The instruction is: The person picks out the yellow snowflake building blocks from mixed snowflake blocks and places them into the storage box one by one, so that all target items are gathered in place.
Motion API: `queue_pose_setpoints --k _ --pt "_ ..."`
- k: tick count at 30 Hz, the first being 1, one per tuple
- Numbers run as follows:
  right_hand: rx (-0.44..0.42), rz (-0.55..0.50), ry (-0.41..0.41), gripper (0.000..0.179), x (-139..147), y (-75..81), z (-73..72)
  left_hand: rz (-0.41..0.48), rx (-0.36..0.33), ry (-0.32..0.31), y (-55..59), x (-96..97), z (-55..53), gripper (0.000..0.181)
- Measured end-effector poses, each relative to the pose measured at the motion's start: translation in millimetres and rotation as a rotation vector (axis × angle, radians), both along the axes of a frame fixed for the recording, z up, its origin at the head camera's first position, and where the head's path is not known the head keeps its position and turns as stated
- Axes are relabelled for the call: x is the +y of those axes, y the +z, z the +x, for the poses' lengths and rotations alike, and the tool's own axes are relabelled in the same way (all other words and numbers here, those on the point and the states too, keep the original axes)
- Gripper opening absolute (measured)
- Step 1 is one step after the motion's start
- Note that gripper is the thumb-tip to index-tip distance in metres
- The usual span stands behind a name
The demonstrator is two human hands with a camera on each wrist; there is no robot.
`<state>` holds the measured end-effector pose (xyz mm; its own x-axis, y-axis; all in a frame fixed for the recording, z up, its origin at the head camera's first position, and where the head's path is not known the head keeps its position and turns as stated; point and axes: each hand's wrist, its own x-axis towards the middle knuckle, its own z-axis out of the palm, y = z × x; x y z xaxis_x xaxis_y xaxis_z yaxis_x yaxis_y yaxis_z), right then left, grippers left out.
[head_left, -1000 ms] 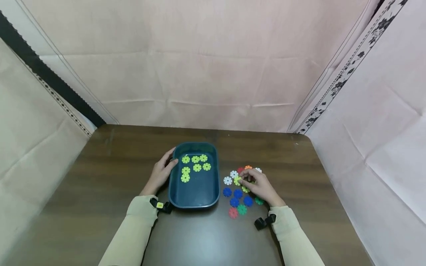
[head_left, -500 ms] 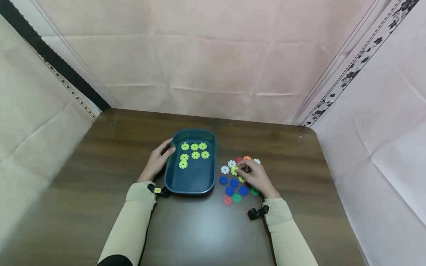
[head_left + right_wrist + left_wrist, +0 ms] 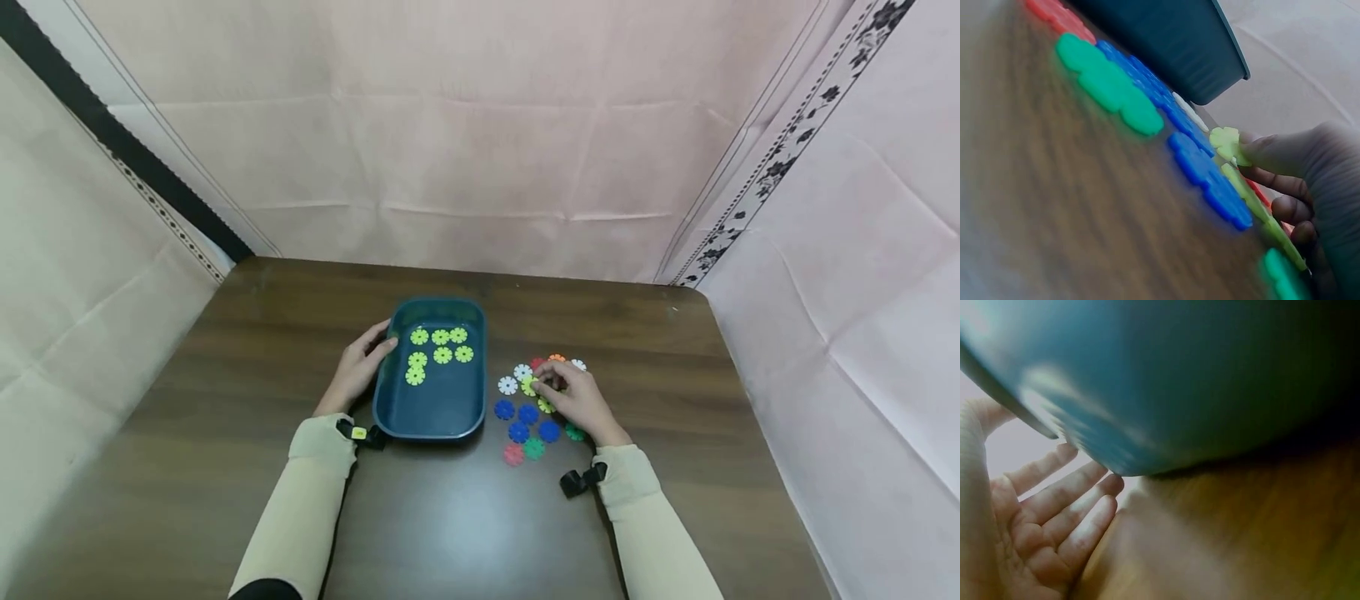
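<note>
My left hand (image 3: 358,367) holds the left side of a dark teal tray (image 3: 431,412); its thumb lies on the rim. In the left wrist view, its fingers (image 3: 1085,537) reach to the tray's outer wall. Several yellow-green flower-shaped discs (image 3: 442,355) lie inside the tray, towards its far half. To the right of the tray, my right hand (image 3: 581,404) pinches one yellow-green flower-shaped disc (image 3: 1225,142) between thumb and forefinger, just above the loose discs. Another yellow-green disc (image 3: 546,405) lies below that hand, partly covered by it.
Around the right hand lie white discs (image 3: 507,385), several blue discs (image 3: 518,431), green discs (image 3: 533,448), a pink-red disc (image 3: 513,454), a red disc (image 3: 536,363) and an orange disc (image 3: 557,357). A brown wooden table (image 3: 300,308) carries everything, with pale cloth walls (image 3: 465,167) around it.
The head view has tilted slightly, so the scene sits higher in it. Both hands, the tray and the discs look the same relative to each other.
</note>
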<state>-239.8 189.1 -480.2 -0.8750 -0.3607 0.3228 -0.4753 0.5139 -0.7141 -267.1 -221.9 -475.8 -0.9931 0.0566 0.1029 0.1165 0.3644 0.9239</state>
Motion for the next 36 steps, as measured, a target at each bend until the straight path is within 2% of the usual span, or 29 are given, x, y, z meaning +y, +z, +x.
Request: queue_pose_setpoints --k 5,11,14,18,21,25,29,31,33,36 --pt "0.043 -0.054 -0.031 0.008 9.8 -0.9 -0.6 0.027 0.038 -0.006 -8.0 10.8 0.9 0.055" --pt "0.070 -0.133 -0.061 0.006 9.1 4.9 0.8 0.026 0.019 0.004 -10.9 13.9 7.9 0.055" --pt "0.060 -0.174 -0.030 0.007 -6.2 18.1 0.7 0.011 0.015 0.003 -11.1 10.6 11.1 0.053" --pt "0.019 -0.168 0.083 0.007 -44.6 41.0 -4.9 0.004 0.018 0.013 -9.8 4.7 11.5 0.050" --pt "0.010 -0.101 0.204 0.009 -78.2 56.1 -13.3 0.002 0.016 0.006 -7.1 3.2 8.9 0.052" --pt "0.035 0.069 0.335 0.011 -116.3 67.2 -27.2 0.006 0.021 -0.009 -5.0 4.4 4.1 0.055" --pt "0.076 0.318 0.339 0.011 -137.4 66.1 -36.7 0.015 0.020 -0.023 -5.9 4.9 2.6 0.054" --pt "0.087 0.399 0.328 0.010 -142.4 65.1 -39.7 0.020 0.017 -0.026 -5.9 4.6 2.9 0.054" --pt "0.097 0.418 0.320 0.011 -143.7 64.8 -41.9 0.023 0.019 -0.023 -4.8 4.2 3.0 0.054" --pt "0.099 0.324 0.321 0.014 -138.8 66.9 -43.9 0.025 0.023 -0.010 -2.0 3.2 2.3 0.054"
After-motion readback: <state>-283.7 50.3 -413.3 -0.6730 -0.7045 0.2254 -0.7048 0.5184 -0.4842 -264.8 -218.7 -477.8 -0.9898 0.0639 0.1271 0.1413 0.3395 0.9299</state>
